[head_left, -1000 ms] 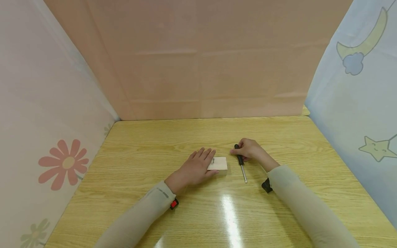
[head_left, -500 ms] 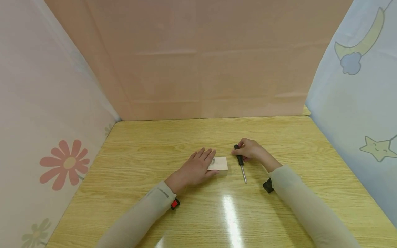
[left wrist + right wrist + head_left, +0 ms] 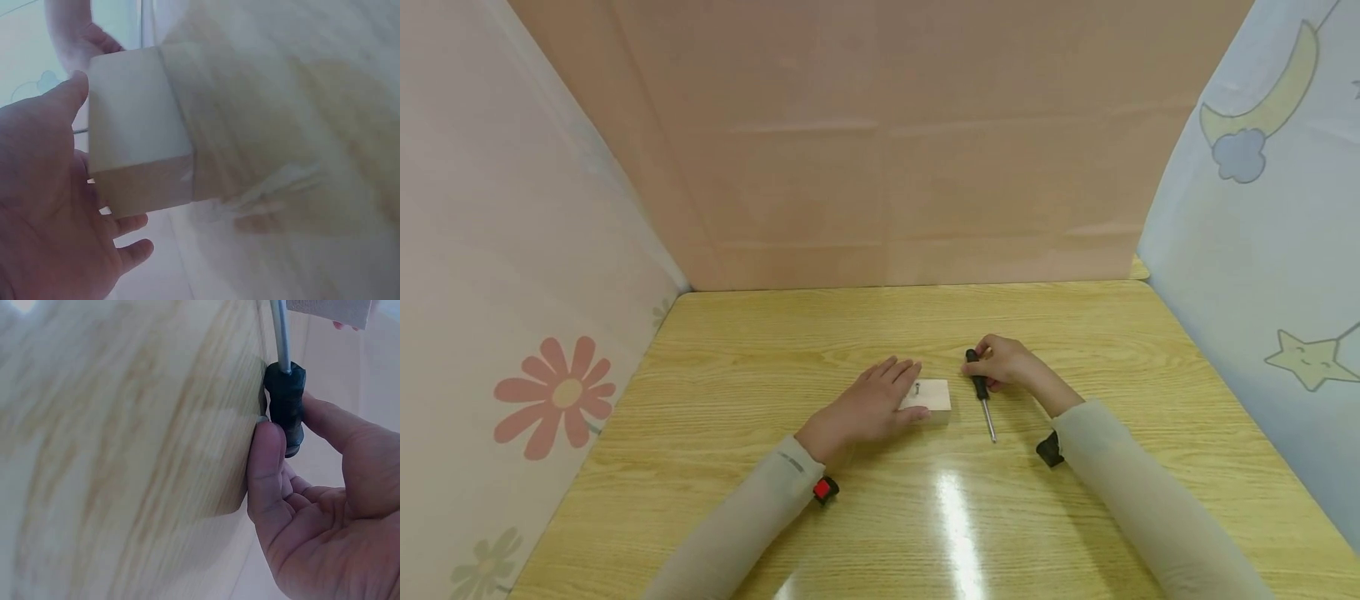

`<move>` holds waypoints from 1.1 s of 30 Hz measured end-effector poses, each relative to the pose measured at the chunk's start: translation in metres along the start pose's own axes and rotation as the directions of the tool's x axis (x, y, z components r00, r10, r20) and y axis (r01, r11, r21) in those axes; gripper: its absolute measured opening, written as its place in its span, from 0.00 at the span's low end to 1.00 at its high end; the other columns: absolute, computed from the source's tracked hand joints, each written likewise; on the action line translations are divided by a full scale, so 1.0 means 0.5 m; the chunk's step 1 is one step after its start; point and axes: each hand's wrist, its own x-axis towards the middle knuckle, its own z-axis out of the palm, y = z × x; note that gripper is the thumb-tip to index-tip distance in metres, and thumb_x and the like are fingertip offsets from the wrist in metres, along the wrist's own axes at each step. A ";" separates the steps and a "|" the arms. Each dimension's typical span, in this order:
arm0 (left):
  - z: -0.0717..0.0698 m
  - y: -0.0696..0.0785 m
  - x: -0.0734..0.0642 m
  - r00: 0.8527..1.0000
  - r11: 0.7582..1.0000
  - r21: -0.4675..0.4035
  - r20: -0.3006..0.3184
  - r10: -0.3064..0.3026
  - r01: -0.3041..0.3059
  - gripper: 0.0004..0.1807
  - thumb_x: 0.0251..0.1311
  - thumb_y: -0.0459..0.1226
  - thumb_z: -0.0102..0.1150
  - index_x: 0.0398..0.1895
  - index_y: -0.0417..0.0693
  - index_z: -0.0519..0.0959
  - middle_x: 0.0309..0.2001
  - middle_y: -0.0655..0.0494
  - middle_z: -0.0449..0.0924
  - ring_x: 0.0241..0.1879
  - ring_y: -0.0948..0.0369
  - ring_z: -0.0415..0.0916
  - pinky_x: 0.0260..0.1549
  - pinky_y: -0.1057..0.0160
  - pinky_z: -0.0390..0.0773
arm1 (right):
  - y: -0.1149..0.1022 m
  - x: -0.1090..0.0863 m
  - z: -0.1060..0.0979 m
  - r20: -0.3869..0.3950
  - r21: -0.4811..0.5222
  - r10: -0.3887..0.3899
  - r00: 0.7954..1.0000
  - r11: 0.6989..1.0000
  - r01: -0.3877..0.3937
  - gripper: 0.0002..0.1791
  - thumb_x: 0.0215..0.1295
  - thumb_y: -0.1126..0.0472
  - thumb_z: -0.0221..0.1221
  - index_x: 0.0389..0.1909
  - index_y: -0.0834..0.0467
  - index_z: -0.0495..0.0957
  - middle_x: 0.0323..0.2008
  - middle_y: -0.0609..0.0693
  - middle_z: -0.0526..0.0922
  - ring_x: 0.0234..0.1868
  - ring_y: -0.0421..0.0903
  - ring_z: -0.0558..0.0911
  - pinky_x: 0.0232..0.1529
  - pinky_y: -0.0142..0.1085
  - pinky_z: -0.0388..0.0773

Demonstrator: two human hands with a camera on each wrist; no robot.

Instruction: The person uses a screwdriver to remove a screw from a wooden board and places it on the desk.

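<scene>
A pale wooden block (image 3: 937,400) lies on the table with a small dark screw (image 3: 917,388) standing in its top. My left hand (image 3: 868,406) rests against the block's left part, fingers straight, thumb along the near side. In the left wrist view the block (image 3: 137,119) hides part of those fingers. To its right, my right hand (image 3: 1003,362) pinches the black handle of a screwdriver (image 3: 981,383) between thumb and fingers. The metal shaft points toward the near side, apart from the block. The right wrist view shows the screwdriver (image 3: 285,409) low against the tabletop.
The wood-grain table (image 3: 760,333) is bounded by a plain pinkish sheet (image 3: 880,167) at the back and patterned sheets at both sides. Black wrist devices show under both sleeves, the left one (image 3: 823,489) with a red patch.
My left thumb has risen slightly along the block's near side. The right hand and screwdriver have hardly moved.
</scene>
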 end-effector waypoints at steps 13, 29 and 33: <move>-0.046 0.004 -0.006 0.978 0.990 -0.092 -0.186 0.093 -0.111 0.21 0.75 0.46 0.54 0.65 0.48 0.76 0.62 0.54 0.78 0.64 0.56 0.73 0.63 0.54 0.73 | 0.007 0.000 -0.002 -0.001 0.025 0.000 1.000 1.000 0.000 0.31 0.69 0.49 0.65 0.60 0.68 0.68 0.48 0.65 0.80 0.33 0.48 0.85 0.35 0.38 0.85; -0.048 0.008 0.002 0.958 0.982 -0.050 -0.233 0.168 -0.184 0.12 0.73 0.40 0.58 0.53 0.50 0.85 0.49 0.59 0.85 0.49 0.62 0.80 0.51 0.62 0.79 | 0.007 -0.004 -0.005 0.017 0.038 0.002 1.000 0.999 -0.003 0.32 0.69 0.49 0.65 0.61 0.68 0.67 0.50 0.65 0.79 0.35 0.50 0.84 0.36 0.38 0.85; -0.047 0.008 0.002 0.960 0.985 -0.035 -0.232 0.157 -0.170 0.12 0.74 0.41 0.57 0.53 0.51 0.85 0.49 0.60 0.86 0.50 0.62 0.80 0.52 0.61 0.79 | 0.008 -0.002 -0.002 0.013 0.046 0.003 1.000 0.999 -0.003 0.32 0.69 0.49 0.65 0.60 0.68 0.67 0.48 0.65 0.80 0.34 0.49 0.84 0.36 0.38 0.85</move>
